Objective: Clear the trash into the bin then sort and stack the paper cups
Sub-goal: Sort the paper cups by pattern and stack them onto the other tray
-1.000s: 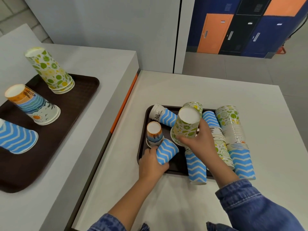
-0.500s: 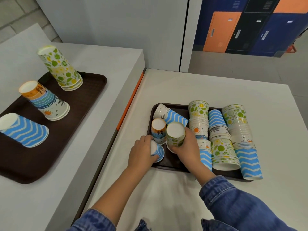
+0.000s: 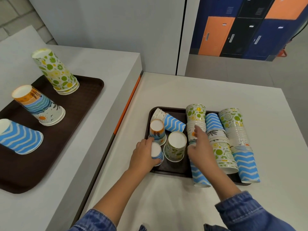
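Far left, on the left desk [image 3: 108,67]: sorted tray [image 3: 90,90], dark brown, carrying three stacks of paper cups, base up, one pattern each, set apart from one another

- blue chevron stack [image 3: 20,137], at the picture's left edge
- seaside stack [image 3: 40,105], orange top over blue waves
- citrus stack [image 3: 56,72], the tallest

Judged: sorting begun, three patterns already have a home.

Centre and right, on the right desk [image 3: 216,90]: working tray [image 3: 150,114], dark, crowded with cups not yet sorted

- left hand [image 3: 143,155]: fingers curled round a small chevron cup [image 3: 156,151], base up, at the tray's near left corner
- sunset cup [image 3: 157,132]: standing base up, just behind the gripped cup
- single citrus cup [image 3: 175,147]: standing base up, just right of the gripped cup
- nested pair [image 3: 173,124]: a white cup and a chevron cup, lying on their sides at the back left
- right hand [image 3: 200,147]: holds nothing, fingers straight, one fingertip touching the first mixed column [image 3: 195,117]
- first mixed column: lies on its side, patterns mingled, its near chevron end overhanging the tray's front rim
- second mixed column [image 3: 215,124] and third mixed column [image 3: 233,124]: also lying, side by side, patterns mingled

Bin and trash: neither in view; whether that step is finished cannot be told.

Judged outstanding: most of the work, namely the loose cups and all three mixed columns, which need pulling apart by pattern and adding to the stacks on the left
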`<state>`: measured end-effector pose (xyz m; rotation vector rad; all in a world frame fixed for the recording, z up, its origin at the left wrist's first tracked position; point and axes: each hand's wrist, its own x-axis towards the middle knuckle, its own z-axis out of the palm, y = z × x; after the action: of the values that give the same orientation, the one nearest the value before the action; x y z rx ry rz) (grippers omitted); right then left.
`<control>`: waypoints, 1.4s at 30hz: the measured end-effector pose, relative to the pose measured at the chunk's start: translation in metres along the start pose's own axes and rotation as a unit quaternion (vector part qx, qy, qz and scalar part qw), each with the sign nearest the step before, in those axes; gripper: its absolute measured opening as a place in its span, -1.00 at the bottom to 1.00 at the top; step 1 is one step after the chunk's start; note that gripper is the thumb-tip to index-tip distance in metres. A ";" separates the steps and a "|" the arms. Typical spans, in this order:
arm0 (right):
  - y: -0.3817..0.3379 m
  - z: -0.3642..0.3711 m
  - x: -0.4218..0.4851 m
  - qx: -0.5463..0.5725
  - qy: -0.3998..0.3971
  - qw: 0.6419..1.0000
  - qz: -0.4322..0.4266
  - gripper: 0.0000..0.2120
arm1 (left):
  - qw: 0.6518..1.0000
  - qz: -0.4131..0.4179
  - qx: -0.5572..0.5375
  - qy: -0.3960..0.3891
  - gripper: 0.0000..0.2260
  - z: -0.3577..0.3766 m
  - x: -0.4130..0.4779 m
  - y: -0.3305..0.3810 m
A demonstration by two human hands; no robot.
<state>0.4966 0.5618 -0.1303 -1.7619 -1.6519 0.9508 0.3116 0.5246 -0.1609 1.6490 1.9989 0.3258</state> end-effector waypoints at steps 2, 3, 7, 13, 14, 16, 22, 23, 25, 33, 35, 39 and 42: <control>-0.011 -0.014 0.021 0.006 0.036 0.998 -0.049 -0.44 | 1.000 -0.003 -0.030 -0.004 -0.24 -0.007 0.001 -0.001; -0.016 -0.018 0.036 -0.002 0.032 0.997 -0.072 -0.51 | 0.999 -0.001 -0.048 -0.001 -0.24 -0.011 0.002 -0.001; -0.030 -0.004 0.099 -0.119 -0.072 0.984 -0.112 -0.49 | 0.990 0.009 -0.141 0.030 -0.35 -0.031 0.008 -0.001; -0.019 0.047 0.145 -0.314 -0.231 0.916 -0.090 -0.25 | 0.967 -0.016 -0.238 0.086 -0.63 -0.059 0.028 -0.004; -0.016 0.052 0.148 -0.330 -0.242 0.908 -0.087 -0.26 | 0.967 -0.011 -0.237 0.095 -0.66 -0.063 0.032 -0.004; -0.012 0.058 0.151 -0.349 -0.255 0.898 -0.082 -0.29 | 0.966 0.006 -0.235 0.108 -0.70 -0.071 0.039 -0.002; -0.013 0.041 0.147 -0.175 -0.156 0.964 -0.127 -0.43 | 0.975 0.149 -0.063 0.153 -0.68 -0.097 0.068 0.005; -0.018 0.033 0.144 -0.149 -0.141 0.969 -0.140 -0.43 | 0.970 0.188 0.003 0.157 -0.63 -0.102 0.073 0.009; -0.030 0.017 0.136 -0.127 -0.119 0.971 -0.162 -0.41 | 0.935 0.271 0.161 0.162 -0.51 -0.113 0.085 0.021; -0.047 -0.020 0.099 -0.158 -0.110 0.959 -0.206 -0.36 | 0.774 0.384 0.496 0.087 -0.31 -0.129 0.098 0.080; -0.046 -0.023 0.092 -0.157 -0.111 0.960 -0.203 -0.36 | 0.758 0.377 0.528 0.067 -0.39 -0.123 0.092 0.087; -0.042 -0.027 0.081 -0.138 -0.113 0.965 -0.194 -0.37 | 0.766 0.354 0.532 0.074 -0.52 -0.118 0.086 0.088; -0.036 -0.031 0.074 -0.089 -0.113 0.972 -0.186 -0.41 | 0.771 0.358 0.520 0.087 -0.54 -0.122 0.083 0.084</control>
<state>0.4993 0.6418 -0.0924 -1.4141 -2.1767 0.8718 0.3074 0.6411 -0.0374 3.1657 1.6076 -0.5311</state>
